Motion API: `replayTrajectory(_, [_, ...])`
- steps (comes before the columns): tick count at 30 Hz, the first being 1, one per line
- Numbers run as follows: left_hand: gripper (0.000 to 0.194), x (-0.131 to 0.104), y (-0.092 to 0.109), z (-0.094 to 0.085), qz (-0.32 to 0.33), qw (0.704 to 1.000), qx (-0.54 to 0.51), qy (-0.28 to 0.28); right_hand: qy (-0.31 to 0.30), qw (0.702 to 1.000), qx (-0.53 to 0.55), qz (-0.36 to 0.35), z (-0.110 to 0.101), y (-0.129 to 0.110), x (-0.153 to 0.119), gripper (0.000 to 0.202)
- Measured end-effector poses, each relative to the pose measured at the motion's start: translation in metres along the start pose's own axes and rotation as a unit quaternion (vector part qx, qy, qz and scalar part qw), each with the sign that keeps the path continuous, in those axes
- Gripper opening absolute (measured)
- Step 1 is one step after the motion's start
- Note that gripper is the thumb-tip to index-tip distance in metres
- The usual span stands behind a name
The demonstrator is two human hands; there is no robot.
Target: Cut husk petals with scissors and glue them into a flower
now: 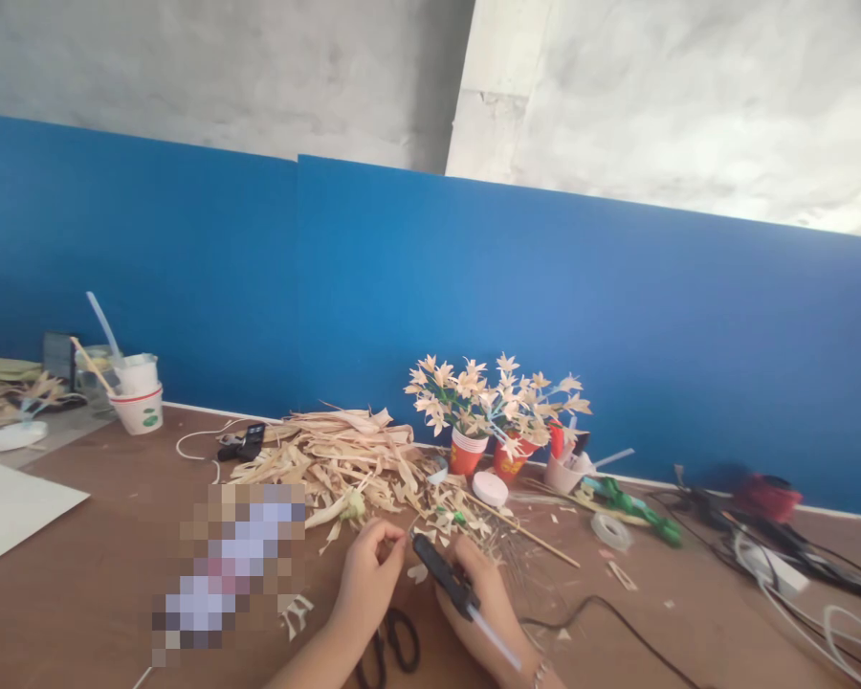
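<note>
My right hand (482,595) is wrapped around a black hot glue gun (441,571), with a clear glue stick (498,639) poking out of its back end. The gun's tip points toward my left hand (371,566), whose thumb and fingers are pinched together; what they hold, if anything, is too small to make out. Under my left wrist lie scissors with black handles (402,641). Just beyond both hands spreads a pile of pale dried husks (344,450), with small cut pieces (466,522) scattered at its near right side.
Behind the pile, pale husk flowers (502,392) stand in red paper cups (466,452) against a blue partition (581,306). A thin stick (538,543), a tape roll (612,531) and cables (782,584) lie to the right. White cups (138,407) and a pixelated object (233,565) are on the left.
</note>
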State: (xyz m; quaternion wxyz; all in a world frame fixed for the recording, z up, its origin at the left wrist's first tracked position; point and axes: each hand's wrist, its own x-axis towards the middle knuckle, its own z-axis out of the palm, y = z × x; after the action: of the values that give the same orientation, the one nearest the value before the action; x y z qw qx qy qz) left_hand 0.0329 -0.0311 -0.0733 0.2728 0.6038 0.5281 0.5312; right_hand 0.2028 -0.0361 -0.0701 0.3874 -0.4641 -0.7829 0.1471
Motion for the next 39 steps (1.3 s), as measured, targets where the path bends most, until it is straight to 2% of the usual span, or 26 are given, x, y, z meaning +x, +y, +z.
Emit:
replayTrajectory(4, [0.018,0.0006,-0.0006,0.0004,-0.001,1.000,-0.001,-0.001,0.013,1.000,-0.003,-0.013,0.0017,0.0018,-0.0002,0.016])
replayTrajectory(13, [0.017,0.0010,-0.0011,-0.0001,0.007,1.000,-0.001,0.007,-0.008,1.000,-0.011,-0.023,-0.0028,0.0004,0.0004,0.016])
replayTrajectory(30, [0.020,0.0015,0.0045,-0.0023,0.012,1.000,-0.017,-0.003,-0.012,1.000,0.002,-0.003,-0.0035,-0.0004,0.0002,0.016])
replayTrajectory(39, [0.026,0.0013,0.0046,-0.0032,0.012,0.999,-0.028,-0.011,0.007,1.000,0.020,-0.008,-0.0035,-0.0029,-0.0007,0.016])
